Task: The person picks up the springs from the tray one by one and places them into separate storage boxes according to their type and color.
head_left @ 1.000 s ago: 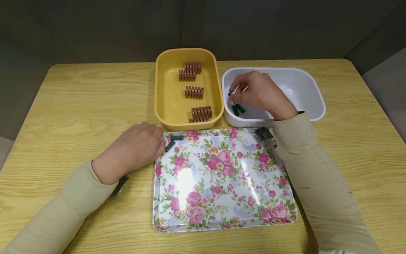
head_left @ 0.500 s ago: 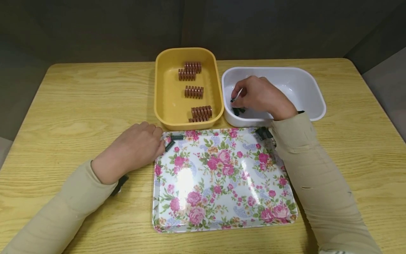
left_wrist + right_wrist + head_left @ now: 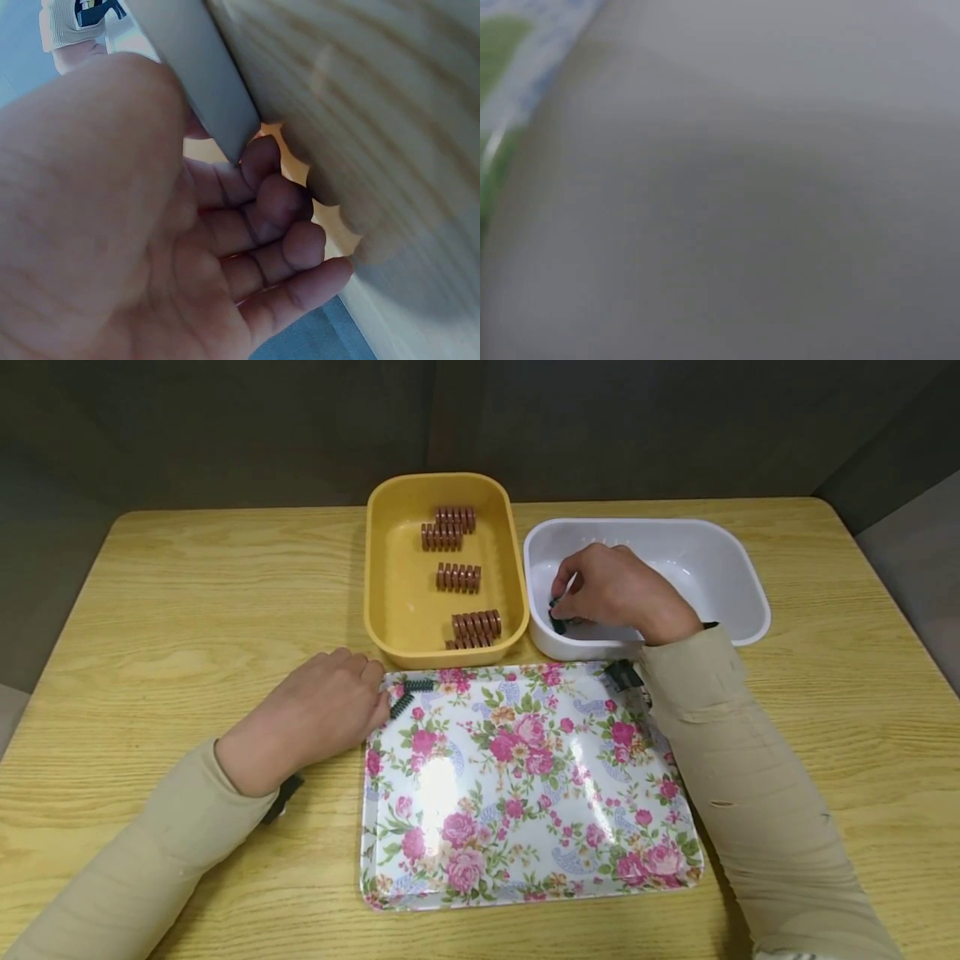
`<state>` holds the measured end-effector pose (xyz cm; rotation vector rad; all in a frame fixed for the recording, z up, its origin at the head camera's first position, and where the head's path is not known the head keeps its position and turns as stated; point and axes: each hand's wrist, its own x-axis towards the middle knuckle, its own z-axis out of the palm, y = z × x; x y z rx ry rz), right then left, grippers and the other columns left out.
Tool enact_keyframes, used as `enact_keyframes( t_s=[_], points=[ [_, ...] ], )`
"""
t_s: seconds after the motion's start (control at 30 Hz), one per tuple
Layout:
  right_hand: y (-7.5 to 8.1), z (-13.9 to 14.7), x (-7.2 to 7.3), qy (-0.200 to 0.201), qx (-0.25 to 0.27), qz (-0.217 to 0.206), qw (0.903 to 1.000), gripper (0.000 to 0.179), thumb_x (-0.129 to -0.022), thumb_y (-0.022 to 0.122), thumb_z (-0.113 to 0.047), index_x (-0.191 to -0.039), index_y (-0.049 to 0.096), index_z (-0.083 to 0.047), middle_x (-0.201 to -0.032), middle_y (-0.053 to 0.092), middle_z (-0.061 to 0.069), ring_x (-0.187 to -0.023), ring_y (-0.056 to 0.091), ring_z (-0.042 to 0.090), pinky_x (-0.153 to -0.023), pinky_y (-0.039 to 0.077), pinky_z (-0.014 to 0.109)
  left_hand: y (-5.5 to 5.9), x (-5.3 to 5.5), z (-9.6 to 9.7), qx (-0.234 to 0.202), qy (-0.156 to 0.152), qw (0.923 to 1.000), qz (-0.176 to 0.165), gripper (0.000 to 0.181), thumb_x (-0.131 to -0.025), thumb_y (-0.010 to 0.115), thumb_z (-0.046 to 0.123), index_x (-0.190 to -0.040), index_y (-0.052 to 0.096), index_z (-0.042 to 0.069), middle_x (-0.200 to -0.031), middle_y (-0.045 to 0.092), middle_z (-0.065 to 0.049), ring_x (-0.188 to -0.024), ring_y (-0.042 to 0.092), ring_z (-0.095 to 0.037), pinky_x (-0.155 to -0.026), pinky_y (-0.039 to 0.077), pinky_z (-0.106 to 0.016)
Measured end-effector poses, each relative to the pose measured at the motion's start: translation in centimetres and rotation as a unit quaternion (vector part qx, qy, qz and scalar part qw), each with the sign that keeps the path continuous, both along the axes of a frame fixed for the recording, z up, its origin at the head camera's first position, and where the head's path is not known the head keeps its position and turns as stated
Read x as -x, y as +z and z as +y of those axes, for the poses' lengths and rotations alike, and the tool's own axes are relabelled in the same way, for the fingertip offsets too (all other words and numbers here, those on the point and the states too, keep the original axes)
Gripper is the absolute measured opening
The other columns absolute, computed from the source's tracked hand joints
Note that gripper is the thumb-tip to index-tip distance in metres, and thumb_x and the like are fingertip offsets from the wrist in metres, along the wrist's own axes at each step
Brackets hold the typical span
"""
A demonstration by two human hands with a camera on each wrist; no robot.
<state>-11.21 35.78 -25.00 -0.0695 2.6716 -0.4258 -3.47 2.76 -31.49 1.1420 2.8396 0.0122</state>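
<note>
My left hand grips the far left corner of a floral tray. In the left wrist view, the fingers curl beneath the tray's edge, and the thumb is mostly hidden. Beside that hand, two dark green coil springs lie on the tray. My right hand reaches into a white bin, its thumb and forefinger pinching a small dark green spring. Just below the fingertips, more dark green springs sit in the bin, partly covered by the hand.
Left of the white bin stands a yellow bin with several brown coil springs. Both bins stand behind the tray on a wooden table. A dark partition rises behind the table. Blurred pale surfaces fill most of the right wrist view.
My right hand has moved down and slightly right inside the white bin, bringing the pinched spring closer to those lying there. The left hand stays on the tray corner.
</note>
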Motion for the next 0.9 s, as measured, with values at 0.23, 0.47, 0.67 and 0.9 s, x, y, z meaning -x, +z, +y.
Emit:
enact_keyframes(
  t_s=[0.23,0.47,0.67,0.9],
  points=[
    [0.1,0.0,0.0,-0.005,0.000,0.001,1.0000,0.019,-0.093,0.071,-0.024,-0.108,0.074,-0.012,-0.096,0.073,0.007,-0.086,0.058,0.025,-0.072,0.044,0.035,0.0,0.0,0.0,0.004,0.001,1.0000,-0.003,0.029,-0.104,0.049,0.025,-0.087,0.057,0.003,-0.078,0.055,-0.007,-0.073,0.051,-0.024,-0.067,0.048,-0.040],
    [0.5,-0.1,-0.1,-0.010,-0.007,0.032,0.9994,0.021,-0.097,0.068,-0.028,-0.109,0.075,-0.012,-0.097,0.074,0.008,-0.084,0.058,0.025,-0.069,0.044,0.034,0.0,0.0,0.0,0.004,0.004,1.0000,-0.003,0.029,-0.104,0.049,0.024,-0.087,0.057,0.003,-0.078,0.055,-0.007,-0.072,0.050,-0.024,-0.067,0.048,-0.039],
    [1.0,-0.5,-0.7,-0.020,-0.004,0.055,0.9983,0.022,-0.096,0.068,-0.029,-0.107,0.075,-0.012,-0.096,0.072,0.009,-0.084,0.056,0.026,-0.068,0.044,0.035,0.0,0.1,0.1,0.006,0.006,0.9999,-0.011,0.029,-0.104,0.048,0.025,-0.087,0.056,0.004,-0.078,0.054,-0.006,-0.073,0.050,-0.023,-0.067,0.047,-0.039],
    [1.8,-1.4,-1.7,-0.008,0.005,0.101,0.9948,0.019,-0.096,0.066,-0.029,-0.099,0.076,-0.013,-0.093,0.071,0.008,-0.079,0.056,0.025,-0.065,0.042,0.035,-0.1,0.0,0.0,-0.001,0.003,1.0000,-0.003,0.029,-0.104,0.049,0.025,-0.085,0.056,0.004,-0.077,0.053,-0.006,-0.072,0.050,-0.023,-0.068,0.048,-0.039]
  ],
)
